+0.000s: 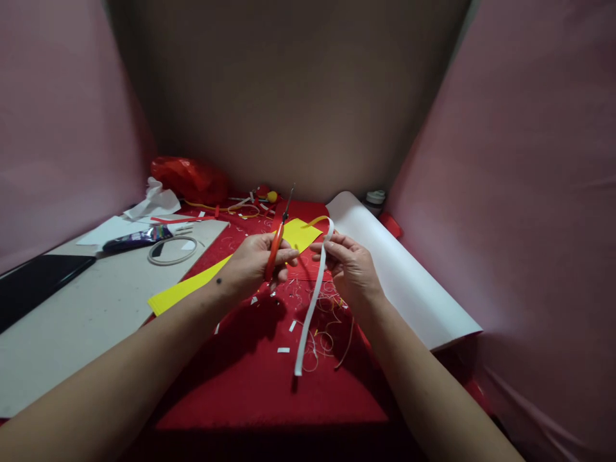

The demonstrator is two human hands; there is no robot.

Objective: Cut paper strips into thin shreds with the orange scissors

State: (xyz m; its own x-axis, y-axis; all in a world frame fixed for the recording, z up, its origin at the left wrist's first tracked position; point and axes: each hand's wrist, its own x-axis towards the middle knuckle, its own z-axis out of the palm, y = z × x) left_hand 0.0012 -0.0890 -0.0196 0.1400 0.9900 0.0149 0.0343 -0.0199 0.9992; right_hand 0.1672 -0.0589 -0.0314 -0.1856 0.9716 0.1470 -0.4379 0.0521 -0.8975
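My left hand [260, 260] is closed round the orange-red handles of a pair of scissors [275, 247], whose blades point up and away and look shut. In my right hand [350, 263] a long narrow strip [315, 295] is pinched between thumb and fingers. Its white side hangs down toward me, while the upper end curls over and shows yellow. Behind and beneath my hands lie yellow paper sheets [185, 292], partly hidden by my left wrist. The two hands are a short gap apart, above the red cloth [269, 391].
Thread scraps [327, 343] and small white snippets [283, 350] litter the cloth. A white paper roll [399, 269] lies right. On the left, a pale board [120, 308] bears a black flat object [43, 282], a dark tube [137, 237] and a ring [173, 251]. A red plastic bag [190, 178] sits behind.
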